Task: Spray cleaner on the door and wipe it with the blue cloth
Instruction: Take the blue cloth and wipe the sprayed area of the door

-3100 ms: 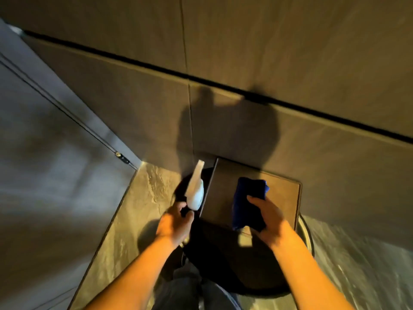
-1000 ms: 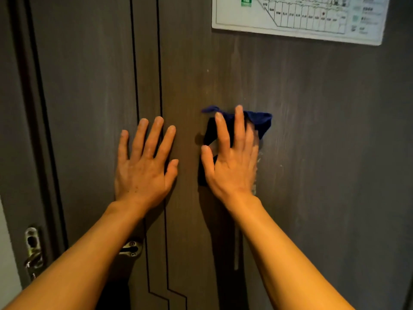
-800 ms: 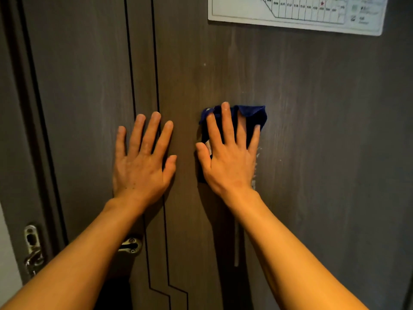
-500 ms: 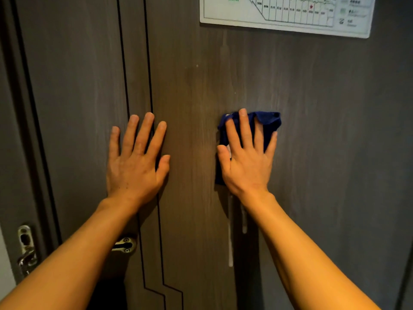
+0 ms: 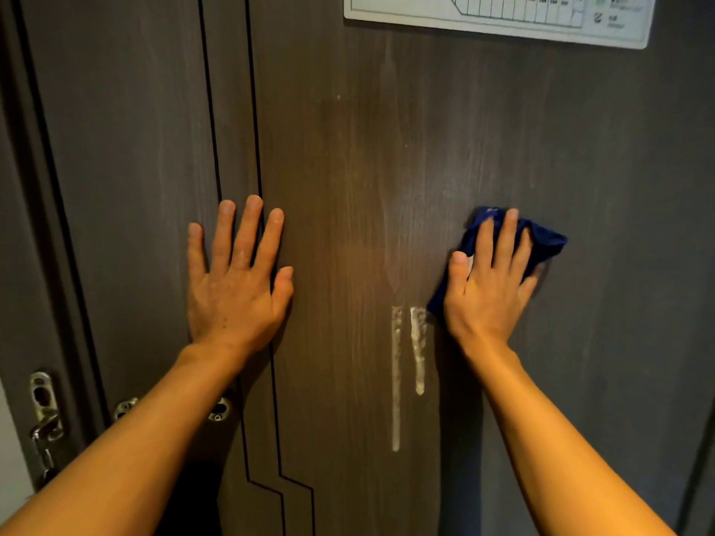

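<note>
My left hand point(image 5: 236, 288) flat on the dark wooden door point(image 5: 348, 168), my flat right hand point(image 5: 487, 292) should press the crumpled blue cloth point(image 5: 545, 241) down through the pale cleaner drips point(image 5: 418, 342).

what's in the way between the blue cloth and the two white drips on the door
Nothing visible. The blue cloth under the right hand has its lower corner beside the top of the drips, only bare door between. The left hand rests flat farther left, clear of them.

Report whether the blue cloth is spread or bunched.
Bunched: the blue cloth shows folds under the right hand pressing it to the door.
</note>
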